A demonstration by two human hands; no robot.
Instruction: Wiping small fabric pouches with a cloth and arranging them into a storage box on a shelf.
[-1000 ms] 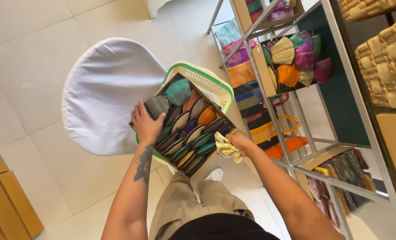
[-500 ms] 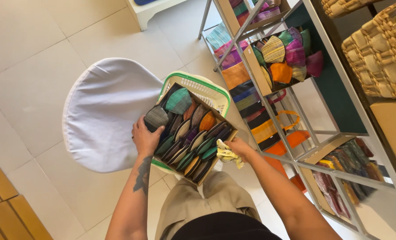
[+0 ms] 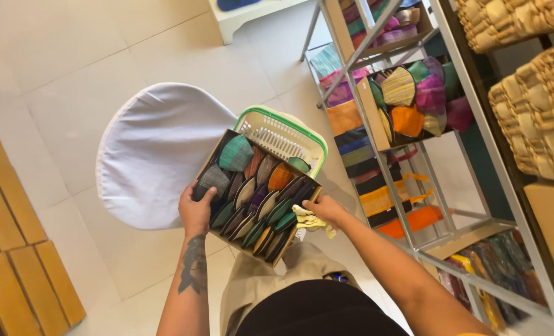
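An open cardboard box (image 3: 216,157) packed with several colourful woven fans hangs in front of me. My left hand (image 3: 196,211) grips its left side, thumb over the rim by a grey fan (image 3: 212,180). My right hand (image 3: 324,209) holds the box's right edge together with a crumpled yellow cloth (image 3: 309,221). A white plastic basket with a green rim (image 3: 283,132) sits just behind the box, partly hidden by it.
A white fabric-covered chair seat (image 3: 152,152) stands to the left of the box. A metal shelf rack (image 3: 414,124) on the right holds folded colourful textiles and another box of fans (image 3: 411,102). Woven baskets (image 3: 538,112) sit far right. Wooden slats (image 3: 15,249) lie left.
The view has shifted so the box, basket and chair sit lower in frame. The box stays held in both hands, tilted much as before.
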